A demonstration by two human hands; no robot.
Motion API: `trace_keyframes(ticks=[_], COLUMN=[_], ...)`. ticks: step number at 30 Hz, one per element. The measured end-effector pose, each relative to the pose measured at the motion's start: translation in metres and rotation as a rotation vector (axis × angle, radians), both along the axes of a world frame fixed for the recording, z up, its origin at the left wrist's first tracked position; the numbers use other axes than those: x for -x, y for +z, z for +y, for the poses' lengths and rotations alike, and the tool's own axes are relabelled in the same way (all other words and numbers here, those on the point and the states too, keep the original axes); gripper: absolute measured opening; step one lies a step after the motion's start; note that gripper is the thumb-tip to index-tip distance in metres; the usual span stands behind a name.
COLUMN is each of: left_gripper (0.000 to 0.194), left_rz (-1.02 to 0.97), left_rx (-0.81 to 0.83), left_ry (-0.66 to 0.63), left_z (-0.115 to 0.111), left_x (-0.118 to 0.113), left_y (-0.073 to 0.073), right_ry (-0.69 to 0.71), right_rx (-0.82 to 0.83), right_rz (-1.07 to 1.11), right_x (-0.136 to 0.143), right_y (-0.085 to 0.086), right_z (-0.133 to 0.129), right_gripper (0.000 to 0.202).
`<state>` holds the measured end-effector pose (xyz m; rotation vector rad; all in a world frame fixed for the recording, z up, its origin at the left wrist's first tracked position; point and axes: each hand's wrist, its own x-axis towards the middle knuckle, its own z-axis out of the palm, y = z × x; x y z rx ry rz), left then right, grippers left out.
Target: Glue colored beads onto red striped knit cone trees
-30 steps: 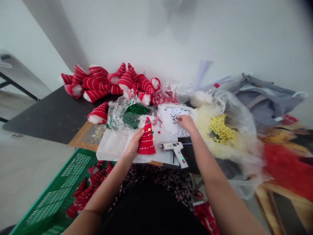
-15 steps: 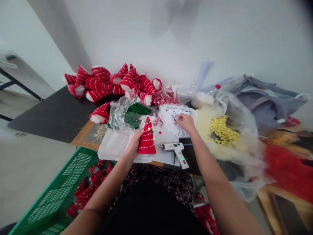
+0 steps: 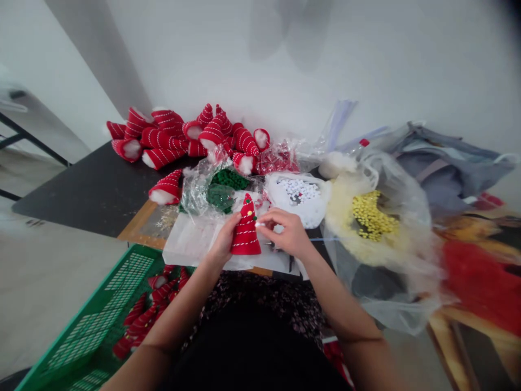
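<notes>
My left hand (image 3: 226, 237) is closed on the left side of a red felt cone (image 3: 246, 237), which stands upright with white stitched spiral lines and a few green and yellow pompoms. At the cone's right edge, my right hand (image 3: 284, 231) pinches a small white pompom (image 3: 258, 224) between thumb and fingertips. Behind that hand lies an open white bag of white pompoms (image 3: 303, 191). A clear bag of green pompoms (image 3: 228, 187) sits behind the cone. The hot glue gun is mostly hidden under my right hand and wrist.
Red stuffed cones (image 3: 166, 138) are heaped at the back left, with one cone (image 3: 166, 187) nearer. A bag of yellow pompoms (image 3: 372, 217) lies to the right. White paper (image 3: 187, 244) covers the table front. A green crate (image 3: 101, 293) with more cones stands below left.
My right hand has come from the white pompom bag down and left to the cone's right edge, bringing a white pompom. The left hand and cone have barely moved.
</notes>
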<state>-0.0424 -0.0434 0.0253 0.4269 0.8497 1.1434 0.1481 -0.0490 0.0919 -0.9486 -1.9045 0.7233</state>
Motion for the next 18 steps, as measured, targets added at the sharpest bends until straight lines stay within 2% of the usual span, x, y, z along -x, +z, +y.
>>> trace_keyframes(ticks=[4, 8, 10, 12, 15, 18], left_gripper=[0.031, 0.032, 0.034, 0.036, 0.039, 0.039], left_rz=[0.006, 0.005, 0.018, 0.038, 0.051, 0.053], left_rx=[-0.042, -0.034, -0.03, -0.011, 0.014, 0.017], left_ry=[-0.008, 0.006, 0.012, 0.016, 0.017, 0.0], left_z=[-0.003, -0.004, -0.004, -0.003, -0.002, -0.002], left_x=[-0.002, -0.002, -0.001, -0.001, -0.001, -0.001], left_y=[0.003, 0.004, 0.003, 0.001, -0.001, 0.0], right_ry=[0.093, 0.094, -0.005, -0.185, -0.451, -0.563], right_rx=[-0.114, -0.197, -0.203, -0.173, -0.056, 0.049], right_rz=[-0.167, -0.208, -0.16, -0.143, -0.23, -0.354], right_x=[0.014, 0.009, -0.005, -0.025, -0.059, -0.098], right_y=[-0.008, -0.016, -0.018, -0.02, -0.026, -0.032], right_z=[-0.009, -0.007, 0.003, 0.022, 0.056, 0.07], right_gripper=[0.018, 0.025, 0.025, 0.022, 0.015, 0.02])
